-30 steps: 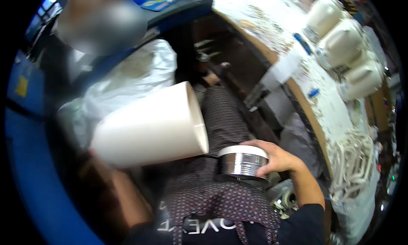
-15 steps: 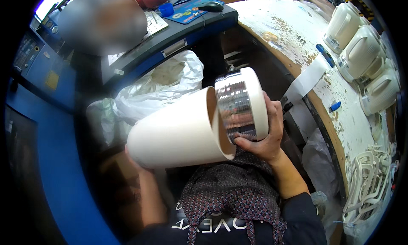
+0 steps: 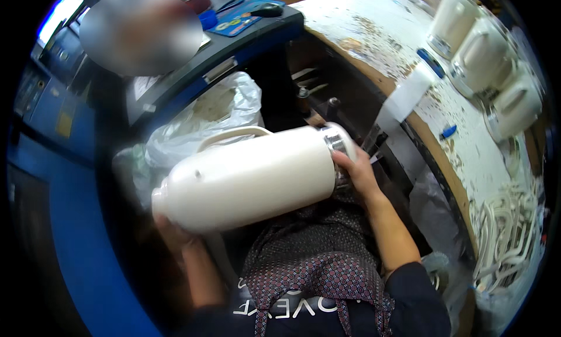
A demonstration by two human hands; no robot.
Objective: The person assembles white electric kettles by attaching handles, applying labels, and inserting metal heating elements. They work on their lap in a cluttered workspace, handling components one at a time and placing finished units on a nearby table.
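The flask [image 3: 257,179] is glossy cream-white and rounded, with a narrow stepped neck [image 3: 161,201], a looped handle [image 3: 234,132] and a shiny silver base [image 3: 334,141] with a pale end. It is held above the apron [image 3: 315,273], between both hands. The right hand [image 3: 357,172] is clasped on the base; the left hand [image 3: 175,235] sits under the neck end, its finger closure impossible to tell. The long axis runs sideways, neck pointing left and slightly lower, handle uppermost.
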